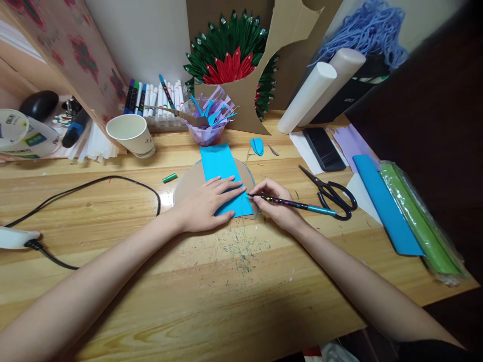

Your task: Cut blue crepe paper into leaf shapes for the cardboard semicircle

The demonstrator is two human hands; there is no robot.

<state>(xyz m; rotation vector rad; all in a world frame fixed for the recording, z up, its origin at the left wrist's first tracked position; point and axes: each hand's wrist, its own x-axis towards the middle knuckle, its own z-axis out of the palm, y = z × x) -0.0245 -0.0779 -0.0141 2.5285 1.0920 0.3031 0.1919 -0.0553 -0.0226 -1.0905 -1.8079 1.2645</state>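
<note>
A blue paper strip lies across a round cardboard disc on the wooden table. My left hand lies flat on the strip with fingers stretched out, pressing it down. My right hand is closed round a dark patterned pencil, whose tip touches the strip's right edge over the disc.
Black scissors lie right of my hand, with a phone, blue and green paper rolls and white tubes beyond. A paper cup, marker pens, a plastic cup of paper scraps and a black cable sit left and behind.
</note>
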